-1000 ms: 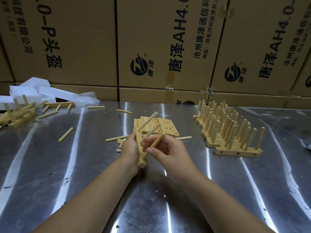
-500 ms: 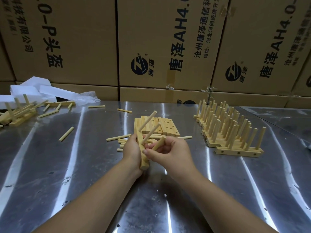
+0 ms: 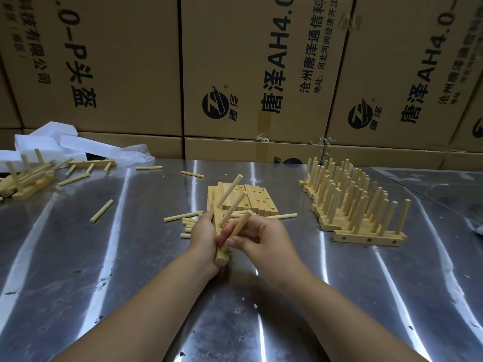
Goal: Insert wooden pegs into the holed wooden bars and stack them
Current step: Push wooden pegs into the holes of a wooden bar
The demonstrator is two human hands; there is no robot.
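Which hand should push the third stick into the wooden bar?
The right hand. It pinches the third peg, whose lower end reaches the bar. The left hand grips the bar and steadies it, so it probably isn't free to push.

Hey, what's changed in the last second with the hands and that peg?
The right hand, pinching a short round wooden peg, has shifted slightly down toward the holed wooden bar, pressing the peg's lower end at its near hole. Unchanged: the left hand grips the bar, two pegs stand in it, and the rack of finished peg bars sits untouched.
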